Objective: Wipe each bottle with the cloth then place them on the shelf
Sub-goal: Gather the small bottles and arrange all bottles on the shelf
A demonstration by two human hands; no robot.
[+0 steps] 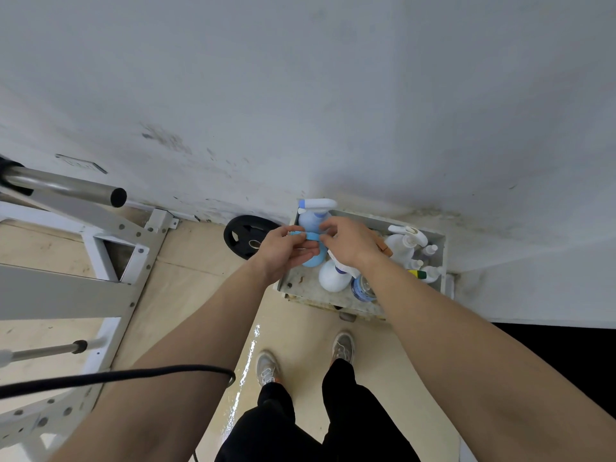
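Gym corner: steel rack (pixel 110 248), barbell (pixel 66 188), weight plate (pixel 245 240).

Brightness: moderate, even, diffuse indoor light
Glare: bright reflected streak on the floor (pixel 246 365)
Shadows: soft grey shade on the wall (pixel 333 95); black at lower right
Distortion: strong wide-angle bending, forearms (pixel 200 345) stretched toward the edges
Focus: left hand (pixel 286 250), right hand (pixel 350 241) and blue cloth (pixel 315 260) slightly soft

Left hand (pixel 286 249): pinches blue cloth (pixel 308 235)
Right hand (pixel 346 242): curled fingers grip it too
Arms: stretched forward, converging
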